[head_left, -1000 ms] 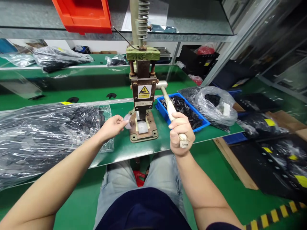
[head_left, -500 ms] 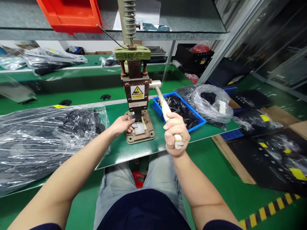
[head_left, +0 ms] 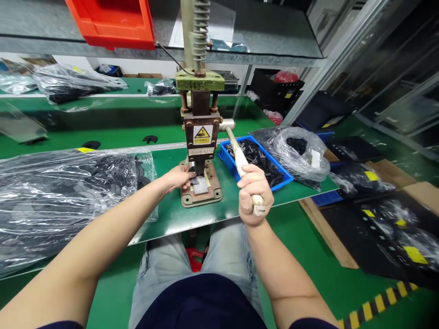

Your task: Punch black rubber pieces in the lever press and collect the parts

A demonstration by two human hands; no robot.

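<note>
A hand-operated arbor press (head_left: 201, 137) with a warning label stands on the green table. My right hand (head_left: 255, 194) is wrapped around the press's lever handle (head_left: 239, 155), which slants down from the metal hub on the press's right side. At the base plate (head_left: 187, 197), my left hand (head_left: 180, 177) pinches a small dark flat piece (head_left: 194, 180) under the ram (head_left: 200, 167). The piece is partly hidden by the fingers. Just in front of the ram lies a pale metal plate (head_left: 200, 186) on the base.
Right of the press sits a blue tray (head_left: 281, 183) of small black parts, with a clear plastic bag (head_left: 302, 151) beyond it. A large clear bag (head_left: 68, 201) of dark curved pieces covers the table's left. An orange bin (head_left: 118, 32) stands on the shelf above.
The view has shifted a little, so the press appears farther right. My left hand keeps its pinch on the dark piece at the ram, and my right hand stays on the lever.
</note>
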